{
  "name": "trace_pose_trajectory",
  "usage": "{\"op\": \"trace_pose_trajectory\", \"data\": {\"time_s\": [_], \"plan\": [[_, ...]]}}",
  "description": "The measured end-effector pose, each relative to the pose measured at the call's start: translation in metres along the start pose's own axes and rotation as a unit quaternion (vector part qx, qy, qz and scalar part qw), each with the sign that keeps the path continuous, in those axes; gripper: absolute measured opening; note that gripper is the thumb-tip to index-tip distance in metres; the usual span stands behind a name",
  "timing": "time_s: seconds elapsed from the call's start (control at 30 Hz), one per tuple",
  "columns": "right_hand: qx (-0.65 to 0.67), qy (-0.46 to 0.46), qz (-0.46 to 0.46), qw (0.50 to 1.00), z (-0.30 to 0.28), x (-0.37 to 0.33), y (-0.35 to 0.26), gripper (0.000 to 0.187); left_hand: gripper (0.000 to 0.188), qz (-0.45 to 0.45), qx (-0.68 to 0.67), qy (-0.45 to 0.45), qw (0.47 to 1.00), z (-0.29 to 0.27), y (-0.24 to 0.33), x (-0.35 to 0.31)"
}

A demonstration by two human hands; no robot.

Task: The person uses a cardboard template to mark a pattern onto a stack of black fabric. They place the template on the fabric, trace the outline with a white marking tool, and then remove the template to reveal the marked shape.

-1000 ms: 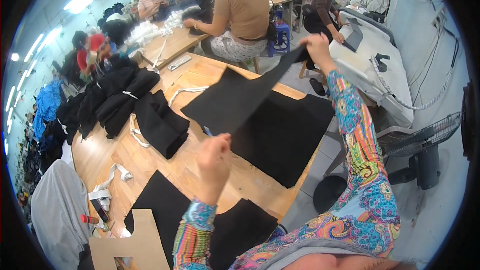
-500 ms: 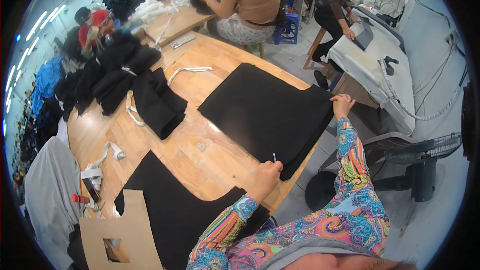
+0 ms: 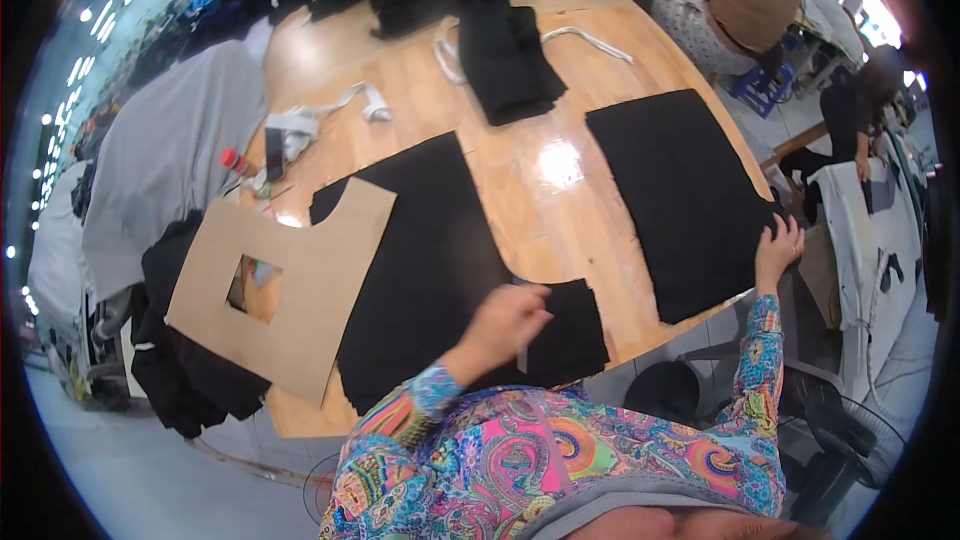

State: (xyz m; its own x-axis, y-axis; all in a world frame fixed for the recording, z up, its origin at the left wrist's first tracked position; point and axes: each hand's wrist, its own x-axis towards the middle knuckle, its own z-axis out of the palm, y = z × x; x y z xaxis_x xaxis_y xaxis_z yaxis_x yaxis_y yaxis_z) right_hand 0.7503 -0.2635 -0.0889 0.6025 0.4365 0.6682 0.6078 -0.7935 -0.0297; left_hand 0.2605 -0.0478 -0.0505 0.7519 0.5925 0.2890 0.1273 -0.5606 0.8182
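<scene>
Wooden table in a busy sewing workshop, strewn with black cloth. Left hand over small black piece at near edge, fingers curled on a thin tool, probably chalk. Right hand spread flat, released, pressing large black panel. Best kept smooth and taut, edges squared. Cardboard template alongside.

The table is glossy varnished wood, the black pieces are matt cloth, and the template is plain brown cardboard.
</scene>
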Motion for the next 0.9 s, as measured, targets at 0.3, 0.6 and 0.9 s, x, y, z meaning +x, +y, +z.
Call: {"op": "trace_pose_trajectory", "data": {"time_s": [0.3,0.6,0.9], "plan": [[0.409,-0.107,-0.239,0.874,-0.058,-0.047,-0.31,0.03,0.024,-0.284,0.272,0.591,0.704,-0.209,-0.061,-0.178],[0.446,-0.272,-0.17,0.836,-0.032,-0.091,-0.452,0.031,0.024,-0.272,0.445,0.592,0.614,-0.204,-0.061,-0.236],[0.413,-0.244,-0.208,0.852,0.036,-0.047,-0.524,0.026,0.018,-0.034,-0.1,-0.1,0.989,-0.029,-0.016,-0.087]]}}
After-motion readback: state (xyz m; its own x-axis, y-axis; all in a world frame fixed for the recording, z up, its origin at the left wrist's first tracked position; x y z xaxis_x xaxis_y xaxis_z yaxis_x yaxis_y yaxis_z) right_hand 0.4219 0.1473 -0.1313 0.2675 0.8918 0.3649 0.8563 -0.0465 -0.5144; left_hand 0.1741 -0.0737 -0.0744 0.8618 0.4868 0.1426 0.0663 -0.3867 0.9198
